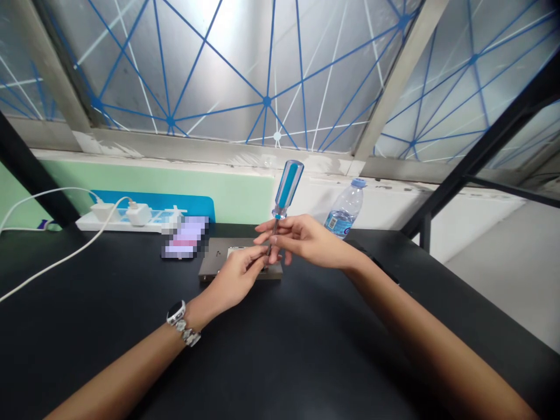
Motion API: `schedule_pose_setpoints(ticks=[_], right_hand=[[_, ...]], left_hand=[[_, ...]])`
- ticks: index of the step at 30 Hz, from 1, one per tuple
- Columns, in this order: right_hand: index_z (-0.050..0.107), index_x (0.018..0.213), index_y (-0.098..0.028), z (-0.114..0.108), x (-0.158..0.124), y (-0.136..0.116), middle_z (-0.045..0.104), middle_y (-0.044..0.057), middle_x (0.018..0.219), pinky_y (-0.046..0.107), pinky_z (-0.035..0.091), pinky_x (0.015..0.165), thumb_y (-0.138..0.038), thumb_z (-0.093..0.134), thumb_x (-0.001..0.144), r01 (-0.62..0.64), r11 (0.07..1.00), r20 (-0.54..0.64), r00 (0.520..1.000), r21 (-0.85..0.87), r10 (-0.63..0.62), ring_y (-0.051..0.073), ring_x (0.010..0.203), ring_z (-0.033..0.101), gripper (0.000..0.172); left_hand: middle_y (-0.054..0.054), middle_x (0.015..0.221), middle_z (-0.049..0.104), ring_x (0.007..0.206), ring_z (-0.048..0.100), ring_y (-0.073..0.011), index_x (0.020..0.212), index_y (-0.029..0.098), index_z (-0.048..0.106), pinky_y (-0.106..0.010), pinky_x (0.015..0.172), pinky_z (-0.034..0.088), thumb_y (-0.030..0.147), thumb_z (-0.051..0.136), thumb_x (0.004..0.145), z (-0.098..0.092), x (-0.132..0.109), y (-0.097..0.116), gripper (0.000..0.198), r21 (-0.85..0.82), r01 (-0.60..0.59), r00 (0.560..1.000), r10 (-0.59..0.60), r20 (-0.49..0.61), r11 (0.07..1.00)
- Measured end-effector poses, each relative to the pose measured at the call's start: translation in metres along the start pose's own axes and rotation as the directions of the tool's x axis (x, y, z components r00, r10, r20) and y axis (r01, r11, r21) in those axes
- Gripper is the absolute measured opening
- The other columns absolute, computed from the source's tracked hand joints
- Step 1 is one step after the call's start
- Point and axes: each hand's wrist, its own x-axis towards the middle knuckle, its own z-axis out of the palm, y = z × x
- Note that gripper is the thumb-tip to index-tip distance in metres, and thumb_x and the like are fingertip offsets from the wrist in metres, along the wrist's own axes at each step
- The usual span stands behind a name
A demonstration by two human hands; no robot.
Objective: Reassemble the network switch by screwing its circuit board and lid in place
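A screwdriver [289,185] with a clear and blue handle stands nearly upright, its handle leaning slightly right. My right hand [312,240] grips its metal shaft just below the handle, between thumb and fingers. My left hand [238,275] is closed in a pinch by the lower end of the shaft; whatever lies between its fingertips is too small to make out. Under both hands a flat grey-brown box-like device [214,256] rests on the table, with a pale label partly covered by my left hand. The screwdriver's tip is hidden behind my fingers.
On the black table [271,350], a phone [186,236] lies left of the device. Behind it a white power strip [122,220] holds plugs, with a white cable [65,258] running left. A water bottle [345,210] stands at the back right, near a black slanted frame bar [464,163].
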Motion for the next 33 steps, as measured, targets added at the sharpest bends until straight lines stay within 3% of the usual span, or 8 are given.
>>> schedule_pose_setpoints(ticks=[6, 8, 12, 16, 20, 26, 30, 33], right_hand=[[0.071, 0.102, -0.014, 0.006, 0.002, 0.003, 0.075, 0.005, 0.076, 0.026, 0.059, 0.055, -0.032, 0.067, 0.088, -0.025, 0.998, -0.109, 0.994, -0.054, 0.019, 0.016, 0.064, 0.072, 0.024], [0.071, 0.091, -0.015, 0.009, 0.003, 0.006, 0.072, 0.003, 0.067, 0.026, 0.059, 0.056, -0.035, 0.07, 0.085, -0.007, 0.997, -0.158, 0.987, -0.081, -0.006, 0.016, 0.061, 0.071, 0.021], [0.065, 0.076, -0.017, 0.015, 0.006, 0.016, 0.071, 0.004, 0.069, 0.028, 0.058, 0.055, -0.041, 0.075, 0.081, 0.036, 0.985, -0.282, 0.956, -0.168, -0.082, 0.017, 0.06, 0.07, 0.026], [0.06, 0.072, -0.017, 0.017, 0.009, 0.022, 0.07, 0.003, 0.066, 0.028, 0.055, 0.054, -0.043, 0.076, 0.079, 0.019, 0.974, -0.368, 0.924, -0.227, -0.104, 0.017, 0.056, 0.069, 0.031], [0.065, 0.087, -0.016, 0.012, 0.007, 0.016, 0.069, 0.002, 0.065, 0.025, 0.053, 0.053, -0.042, 0.075, 0.081, -0.028, 0.986, -0.289, 0.957, -0.165, -0.021, 0.016, 0.058, 0.069, 0.029], [0.062, 0.12, -0.016, -0.001, -0.001, -0.001, 0.07, 0.012, 0.117, 0.021, 0.051, 0.05, -0.029, 0.064, 0.09, -0.038, 0.998, -0.055, 0.998, -0.056, 0.035, 0.013, 0.069, 0.071, 0.033], [0.066, 0.11, -0.014, -0.002, -0.001, -0.001, 0.074, 0.008, 0.094, 0.021, 0.05, 0.052, -0.027, 0.064, 0.09, -0.037, 0.996, -0.105, 0.994, -0.085, 0.028, 0.013, 0.065, 0.07, 0.024], [0.067, 0.096, -0.013, 0.001, 0.001, 0.001, 0.07, 0.001, 0.071, 0.021, 0.049, 0.053, -0.027, 0.069, 0.087, -0.007, 0.994, -0.138, 0.99, -0.113, -0.009, 0.013, 0.061, 0.069, 0.016]], left_hand=[[-0.006, 0.104, 0.071, 0.093, 0.07, -0.0206, 0.109, 0.019, 0.063, -0.035, 0.085, 0.055, 0.029, 0.06, 0.092, 0.003, 0.0, 0.001, 0.02, -0.077, 0.032, 0.998, -0.036, -0.058, 0.996], [-0.004, 0.095, 0.071, 0.084, 0.069, -0.0188, 0.103, 0.019, 0.062, -0.032, 0.078, 0.055, 0.03, 0.068, 0.087, 0.004, 0.002, 0.001, 0.021, -0.034, 0.053, 0.99, -0.057, -0.128, 0.998], [-0.001, 0.074, 0.065, 0.07, 0.064, -0.0168, 0.083, 0.017, 0.061, -0.03, 0.069, 0.054, 0.038, 0.072, 0.084, 0.005, 0.005, -0.001, 0.023, 0.024, 0.068, 0.968, -0.06, -0.244, 0.997], [-0.004, 0.072, 0.069, 0.071, 0.067, -0.0192, 0.076, 0.015, 0.063, -0.031, 0.069, 0.054, 0.038, 0.07, 0.085, 0.007, 0.005, 0.001, 0.026, -0.107, 0.081, 0.965, -0.105, -0.241, 0.991], [-0.008, 0.085, 0.076, 0.086, 0.072, -0.0236, 0.086, 0.013, 0.072, -0.034, 0.082, 0.055, 0.035, 0.065, 0.09, 0.007, 0.002, 0.003, 0.023, -0.148, 0.074, 0.982, -0.098, -0.162, 0.986], [-0.008, 0.098, 0.075, 0.098, 0.07, -0.0245, 0.093, 0.016, 0.068, -0.036, 0.09, 0.054, 0.034, 0.05, 0.098, 0.003, 0.001, -0.002, 0.026, -0.107, 0.015, 0.999, -0.02, -0.047, 0.994], [-0.007, 0.101, 0.073, 0.099, 0.068, -0.0231, 0.1, 0.018, 0.067, -0.038, 0.093, 0.052, 0.033, 0.046, 0.1, 0.002, 0.0, -0.003, 0.026, -0.048, 0.006, 1.0, -0.006, -0.006, 0.999], [-0.006, 0.103, 0.072, 0.097, 0.068, -0.0218, 0.113, 0.02, 0.064, -0.036, 0.09, 0.052, 0.033, 0.056, 0.095, 0.004, -0.001, -0.002, 0.024, -0.026, 0.005, 0.997, -0.007, -0.073, 1.0]])
